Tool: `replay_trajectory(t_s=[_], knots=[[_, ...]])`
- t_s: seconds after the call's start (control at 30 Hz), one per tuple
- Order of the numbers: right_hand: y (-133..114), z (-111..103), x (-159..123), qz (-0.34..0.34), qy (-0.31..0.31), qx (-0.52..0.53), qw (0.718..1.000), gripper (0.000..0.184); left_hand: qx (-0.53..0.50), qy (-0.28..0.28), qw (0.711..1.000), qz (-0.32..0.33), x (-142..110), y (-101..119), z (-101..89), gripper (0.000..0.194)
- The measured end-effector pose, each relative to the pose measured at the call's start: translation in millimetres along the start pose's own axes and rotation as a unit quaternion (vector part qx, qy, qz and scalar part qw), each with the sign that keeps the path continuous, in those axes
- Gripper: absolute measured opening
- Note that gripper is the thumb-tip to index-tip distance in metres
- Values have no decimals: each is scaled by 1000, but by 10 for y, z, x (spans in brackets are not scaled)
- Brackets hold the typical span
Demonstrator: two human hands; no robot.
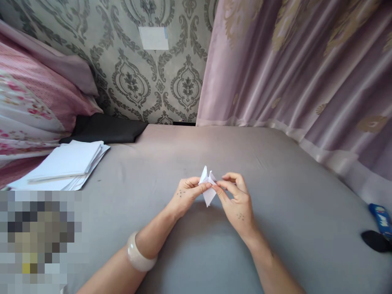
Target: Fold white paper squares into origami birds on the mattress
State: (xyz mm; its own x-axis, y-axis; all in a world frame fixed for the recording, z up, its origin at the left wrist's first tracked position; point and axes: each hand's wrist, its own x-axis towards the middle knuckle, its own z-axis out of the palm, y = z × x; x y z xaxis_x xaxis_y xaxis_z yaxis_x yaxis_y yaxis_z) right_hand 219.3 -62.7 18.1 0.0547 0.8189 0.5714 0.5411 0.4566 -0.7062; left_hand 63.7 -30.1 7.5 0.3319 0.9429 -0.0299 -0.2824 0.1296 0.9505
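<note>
A small piece of folded white paper [208, 197] is held up between both hands, above the grey sheet. Two pointed flaps stick up at its top and one point hangs down at the bottom. My left hand [187, 194] pinches its left side, thumb across the front. My right hand [237, 200] pinches the right edge between thumb and index finger, with the other fingers curled away from the paper. A pale bangle [140, 253] sits on my left forearm.
A grey sheet [290, 183] covers the surface. At the left lie a stack of white paper [69, 159] and a black folded item [107, 128]. A blue packet [380, 219] and a black oval object [375, 241] are at the right edge. Curtains [275, 61] hang at the right. The lower left corner is pixelated.
</note>
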Motion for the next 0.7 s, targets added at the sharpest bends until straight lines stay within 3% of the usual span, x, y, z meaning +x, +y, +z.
replay_trajectory(t_s=[0.17, 0.4, 0.53, 0.7], knots=[[-14, -25, 14, 85, -44, 70, 993, 11, 20, -2, 1000, -23, 0, 41, -5, 25], [-21, 27, 10, 192, -13, 77, 978, 20, 12, 30, 999, 30, 10, -28, 51, 24], [6, 63, -11, 158, -12, 60, 986, 19, -27, 22, 995, 94, 19, -84, 71, 41], [14, 38, 9, 106, -27, 45, 993, 16, -6, -3, 989, 148, 23, -142, 74, 43]])
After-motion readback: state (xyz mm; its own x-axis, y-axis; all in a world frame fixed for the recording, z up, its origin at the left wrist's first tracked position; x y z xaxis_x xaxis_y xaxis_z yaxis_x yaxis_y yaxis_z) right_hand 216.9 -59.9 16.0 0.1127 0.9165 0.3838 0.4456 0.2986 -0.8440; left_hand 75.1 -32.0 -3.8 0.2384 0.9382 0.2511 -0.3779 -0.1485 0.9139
